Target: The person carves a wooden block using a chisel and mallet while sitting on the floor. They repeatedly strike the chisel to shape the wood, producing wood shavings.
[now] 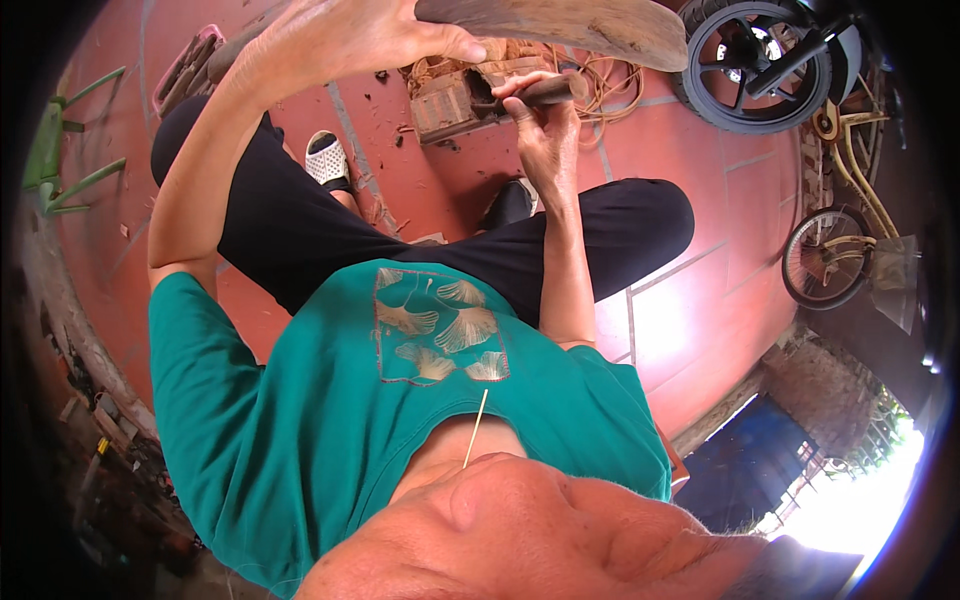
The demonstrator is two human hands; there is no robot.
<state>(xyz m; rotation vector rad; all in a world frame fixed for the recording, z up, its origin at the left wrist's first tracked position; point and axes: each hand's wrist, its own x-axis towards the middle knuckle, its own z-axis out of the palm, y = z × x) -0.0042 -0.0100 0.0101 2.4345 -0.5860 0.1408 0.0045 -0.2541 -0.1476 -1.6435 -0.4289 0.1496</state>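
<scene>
I have the person seated over a red tiled floor [725, 215], knees spread in dark trousers [330, 240], both bare hands up at the top of my view. The left hand [350, 38] has hold of one end of a wooden bat [570, 25], its thumb along the lower edge; the other fingers I can't make out fully, being behind the wood or past my upper border. The bat slants out to the right, held in the air. The right hand [548, 130] is wrapped around a short wooden handle [555, 90], fingers closed, the butt sticking out past them to the right. The bat is above that butt in my view, with a gap showing between. From the handle, a dark shaft runs toward the block [450, 103], though I can't tell whether its tip touches the wood. The block sits on the floor beyond the feet, brown and rough, with a coil of cord [612, 100] just right of it and dark chips scattered near. One white shoe [326, 158] shows left of centre. Off to the right I get a motorbike wheel [743, 90] and a bicycle wheel [825, 258]; a green chair [45, 150] stands far left.
</scene>
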